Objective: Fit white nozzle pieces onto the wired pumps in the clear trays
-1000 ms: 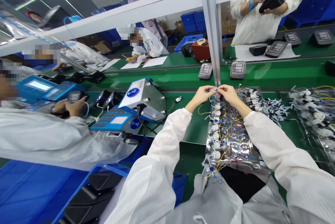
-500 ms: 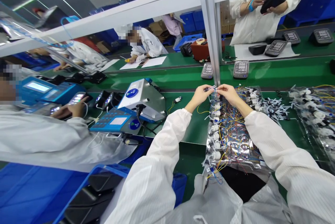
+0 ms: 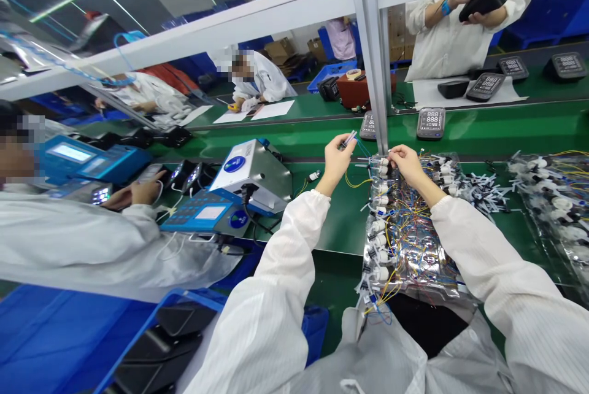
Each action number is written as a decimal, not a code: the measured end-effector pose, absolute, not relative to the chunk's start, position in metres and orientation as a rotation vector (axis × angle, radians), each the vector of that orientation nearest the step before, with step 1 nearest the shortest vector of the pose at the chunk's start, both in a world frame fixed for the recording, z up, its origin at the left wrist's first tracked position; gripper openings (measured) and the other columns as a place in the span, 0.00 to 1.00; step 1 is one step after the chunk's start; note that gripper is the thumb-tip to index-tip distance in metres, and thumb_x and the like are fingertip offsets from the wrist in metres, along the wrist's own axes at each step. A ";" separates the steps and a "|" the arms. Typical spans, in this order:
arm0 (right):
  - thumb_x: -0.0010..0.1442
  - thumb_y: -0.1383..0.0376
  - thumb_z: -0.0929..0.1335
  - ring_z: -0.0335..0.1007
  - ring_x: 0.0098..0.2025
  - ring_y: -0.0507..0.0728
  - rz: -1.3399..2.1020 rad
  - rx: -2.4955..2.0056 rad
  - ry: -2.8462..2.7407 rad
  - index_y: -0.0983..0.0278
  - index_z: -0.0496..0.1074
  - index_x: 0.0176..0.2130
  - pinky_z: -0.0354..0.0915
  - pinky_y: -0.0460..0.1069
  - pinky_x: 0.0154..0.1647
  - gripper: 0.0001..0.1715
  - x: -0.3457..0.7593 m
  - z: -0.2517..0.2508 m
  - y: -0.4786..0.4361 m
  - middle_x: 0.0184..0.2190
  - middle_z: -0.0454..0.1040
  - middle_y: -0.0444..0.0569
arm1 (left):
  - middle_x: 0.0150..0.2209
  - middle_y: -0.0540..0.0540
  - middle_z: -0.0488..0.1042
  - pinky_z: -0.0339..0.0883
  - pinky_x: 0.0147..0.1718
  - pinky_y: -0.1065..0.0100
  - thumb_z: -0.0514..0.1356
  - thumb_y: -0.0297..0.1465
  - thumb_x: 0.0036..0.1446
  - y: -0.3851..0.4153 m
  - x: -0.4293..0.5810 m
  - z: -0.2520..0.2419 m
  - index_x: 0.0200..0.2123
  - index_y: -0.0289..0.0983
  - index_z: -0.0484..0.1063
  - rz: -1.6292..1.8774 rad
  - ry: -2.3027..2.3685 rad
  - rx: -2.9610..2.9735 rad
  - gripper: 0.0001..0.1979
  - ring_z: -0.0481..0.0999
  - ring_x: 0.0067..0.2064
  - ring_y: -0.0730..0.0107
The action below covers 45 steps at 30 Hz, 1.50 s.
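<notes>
My left hand (image 3: 338, 158) is raised over the green bench, fingers closed on a slim, pale, tube-like piece (image 3: 350, 138). Thin bluish wires run from near that piece toward the parts on the right. My right hand (image 3: 405, 164) is closed in a pinch at the far end of a row of small white cylindrical parts (image 3: 380, 202) with yellow leads and white ties. What its fingertips hold, if anything, is too small to make out. Under and beside it lies a clear plastic tray (image 3: 421, 247) full of tangled wires and small boards.
A pile of white cable ties (image 3: 485, 191) and a second plastic tray of parts (image 3: 559, 204) lie to the right. One loose white part (image 3: 313, 176) sits beside a silver-and-blue box (image 3: 253, 176). A metal post (image 3: 372, 56) stands ahead; co-workers sit left and opposite.
My hands were together over the row's far end and are now apart. The left moved left and slightly up with the slim piece; the right shifted slightly right. A display unit beyond slid slightly right.
</notes>
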State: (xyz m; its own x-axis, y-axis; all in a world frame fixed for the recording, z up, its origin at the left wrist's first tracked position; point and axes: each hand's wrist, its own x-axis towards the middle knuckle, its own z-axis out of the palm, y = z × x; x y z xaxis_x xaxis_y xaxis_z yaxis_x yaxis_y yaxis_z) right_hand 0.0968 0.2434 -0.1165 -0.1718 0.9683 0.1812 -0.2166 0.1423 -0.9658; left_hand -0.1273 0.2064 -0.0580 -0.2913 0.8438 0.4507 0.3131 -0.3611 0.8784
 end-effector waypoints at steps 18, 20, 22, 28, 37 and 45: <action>0.49 0.63 0.74 0.63 0.23 0.48 1.289 -0.792 -1.016 0.61 0.72 0.40 0.59 0.45 0.26 0.16 0.101 -0.117 0.252 0.28 0.73 0.41 | 0.28 0.50 0.73 0.60 0.22 0.74 0.72 0.40 0.55 0.197 -0.132 -0.049 0.43 0.35 0.82 1.739 1.387 1.474 0.17 0.66 0.24 0.78; 0.51 0.63 0.71 0.63 0.22 0.48 1.222 -0.829 -0.935 0.60 0.70 0.41 0.58 0.45 0.25 0.15 0.103 -0.118 0.257 0.28 0.70 0.39 | 0.27 0.53 0.71 0.56 0.19 0.75 0.71 0.41 0.55 0.196 -0.143 -0.048 0.44 0.35 0.81 1.848 1.422 1.383 0.18 0.62 0.21 0.81; 0.55 0.64 0.69 0.62 0.22 0.48 1.122 -0.889 -0.865 0.59 0.67 0.43 0.58 0.45 0.25 0.14 0.105 -0.120 0.261 0.29 0.66 0.39 | 0.26 0.54 0.68 0.54 0.17 0.75 0.71 0.43 0.55 0.194 -0.157 -0.046 0.45 0.35 0.80 1.994 1.461 1.269 0.20 0.61 0.20 0.83; 0.63 0.66 0.61 0.68 0.28 0.51 0.859 -1.116 -0.746 0.58 0.63 0.50 0.69 0.49 0.34 0.14 0.115 -0.128 0.271 0.36 0.65 0.43 | 0.27 0.56 0.68 0.56 0.18 0.76 0.67 0.45 0.60 0.183 -0.186 -0.015 0.48 0.38 0.75 2.374 1.430 0.877 0.20 0.56 0.19 0.85; 0.68 0.51 0.67 0.74 0.55 0.61 0.836 -0.816 -1.476 0.60 0.72 0.52 0.72 0.60 0.58 0.20 0.104 -0.034 0.221 0.52 0.75 0.54 | 0.27 0.54 0.67 0.58 0.20 0.76 0.73 0.42 0.57 0.166 -0.131 0.034 0.44 0.39 0.78 2.035 1.160 1.394 0.17 0.66 0.23 0.82; 0.62 0.49 0.75 0.64 0.22 0.52 1.419 -0.594 -1.427 0.60 0.71 0.34 0.71 0.51 0.30 0.20 0.096 0.012 0.189 0.17 0.63 0.39 | 0.34 0.49 0.74 0.64 0.23 0.73 0.64 0.50 0.64 0.185 -0.076 0.015 0.48 0.39 0.77 1.871 1.050 1.369 0.21 0.71 0.25 0.78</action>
State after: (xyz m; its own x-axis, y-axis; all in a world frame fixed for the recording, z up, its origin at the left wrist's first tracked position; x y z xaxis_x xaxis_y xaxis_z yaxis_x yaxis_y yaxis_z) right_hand 0.0955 0.1886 0.0115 -0.3831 0.8737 0.2998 -0.2950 0.1918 -0.9361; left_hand -0.0764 0.1845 0.0148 -0.2985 0.8186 0.4907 -0.0074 -0.5161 0.8565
